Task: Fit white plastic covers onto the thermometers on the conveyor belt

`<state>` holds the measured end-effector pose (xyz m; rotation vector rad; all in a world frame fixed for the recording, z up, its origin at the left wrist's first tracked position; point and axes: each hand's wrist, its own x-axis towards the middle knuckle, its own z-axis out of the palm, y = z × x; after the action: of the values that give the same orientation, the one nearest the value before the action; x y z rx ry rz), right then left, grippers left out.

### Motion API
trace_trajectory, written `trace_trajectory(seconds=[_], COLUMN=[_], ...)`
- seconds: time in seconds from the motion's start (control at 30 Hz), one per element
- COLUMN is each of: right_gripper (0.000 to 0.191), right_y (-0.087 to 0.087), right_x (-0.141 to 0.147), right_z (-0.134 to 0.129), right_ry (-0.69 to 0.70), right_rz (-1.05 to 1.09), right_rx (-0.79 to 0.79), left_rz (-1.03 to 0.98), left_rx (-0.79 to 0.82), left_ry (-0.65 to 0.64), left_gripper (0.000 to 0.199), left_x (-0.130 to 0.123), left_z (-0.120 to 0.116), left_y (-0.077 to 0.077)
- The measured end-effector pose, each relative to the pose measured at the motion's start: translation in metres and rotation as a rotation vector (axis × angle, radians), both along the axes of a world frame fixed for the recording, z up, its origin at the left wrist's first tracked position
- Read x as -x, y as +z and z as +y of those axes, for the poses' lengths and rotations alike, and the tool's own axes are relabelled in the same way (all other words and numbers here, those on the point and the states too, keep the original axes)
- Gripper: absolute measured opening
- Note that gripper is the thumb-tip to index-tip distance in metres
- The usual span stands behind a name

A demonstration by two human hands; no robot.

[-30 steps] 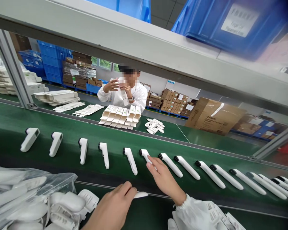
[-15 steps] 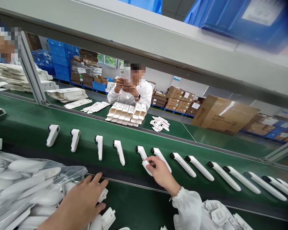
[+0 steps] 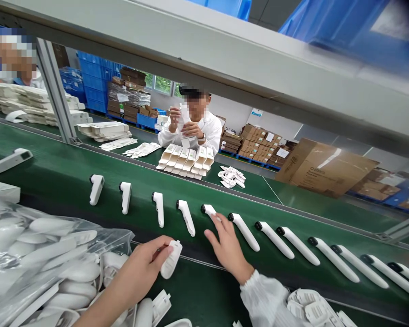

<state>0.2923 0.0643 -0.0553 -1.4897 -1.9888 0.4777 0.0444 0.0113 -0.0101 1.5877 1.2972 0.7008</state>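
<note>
My left hand pinches a white battery cover between thumb and fingers, above the near edge of the green belt. My right hand has its fingers apart over a white forehead thermometer with a black tip. The fingers hide most of that thermometer's handle, and I cannot tell whether they touch it. To its left lies another thermometer, with a similar thermometer to its right. Loose white covers lie below my left hand.
Several more thermometers line the green belt. A clear plastic bag of white parts fills the lower left; more covers are piled lower right. Across the belt, a co-worker handles boxes behind open cartons. A shelf beam crosses above.
My left hand has risen from the loose parts with a battery cover. My right hand has opened from its pinch at the thermometer's handle. The thermometers sit farther right in view.
</note>
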Motion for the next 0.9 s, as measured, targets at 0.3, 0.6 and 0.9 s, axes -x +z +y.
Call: trace_trajectory(seconds=[0.3, 0.6, 0.9], right_gripper=[0.031, 0.028, 0.044], right_y=[0.018, -0.002, -0.020], right_x=[0.064, 0.005, 0.021], right_z=[-0.046, 0.025, 0.042], right_ry=[0.292, 0.093, -0.082], right_rz=[1.018, 0.080, -0.453], right_rx=[0.393, 0.157, 0.033], left_rz=[-0.423, 0.831, 0.696], left_rx=[0.308, -0.207, -0.200], left_ry=[0.156, -0.289, -0.236], left_gripper=[0.031, 0.042, 0.051], left_x=[-0.022, -0.014, -0.012], left_z=[-0.009, -0.043, -0.028], left_y=[0.005, -0.021, -0.016])
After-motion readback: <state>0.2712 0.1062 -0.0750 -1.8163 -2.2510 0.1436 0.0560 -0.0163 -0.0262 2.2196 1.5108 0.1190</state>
